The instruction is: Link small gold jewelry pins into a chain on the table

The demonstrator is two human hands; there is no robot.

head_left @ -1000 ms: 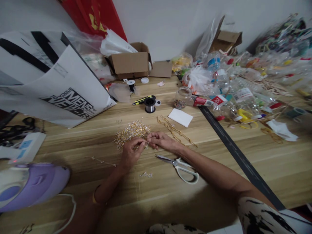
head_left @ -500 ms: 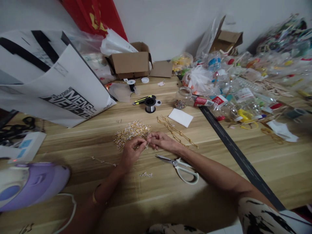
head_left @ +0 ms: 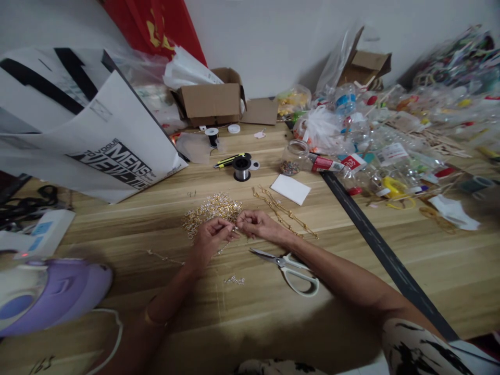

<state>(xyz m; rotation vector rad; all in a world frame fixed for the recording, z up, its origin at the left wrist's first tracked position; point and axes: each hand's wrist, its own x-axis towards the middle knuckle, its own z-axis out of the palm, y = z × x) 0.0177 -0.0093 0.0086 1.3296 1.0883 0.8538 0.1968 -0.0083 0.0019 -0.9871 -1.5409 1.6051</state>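
My left hand [head_left: 211, 240] and my right hand [head_left: 258, 226] meet fingertip to fingertip at mid-table, each closed in a pinch. Between them is the end of a thin beaded chain [head_left: 222, 249]; the link at the fingertips is too small to make out. More of the chain lies on the wood left of my left wrist. Just behind my hands is a heap of gold and silver beads and links [head_left: 213, 207]. Scissors with white handles [head_left: 291, 271] lie below my right forearm. A small cluster of silver links [head_left: 234, 280] rests nearer my body.
Gold chains [head_left: 283, 211] and a white card [head_left: 291, 188] lie behind my right hand. Further back stand a wire spool [head_left: 241, 169], a bead jar [head_left: 294, 156] and a cardboard box [head_left: 211, 99]. Plastic bottles [head_left: 390, 156] crowd the right; a white bag [head_left: 128, 140] and purple appliance [head_left: 74, 294] occupy the left.
My left fingers have shifted slightly and more of the chain shows below them. My right hand stays almost in place, still pinching.
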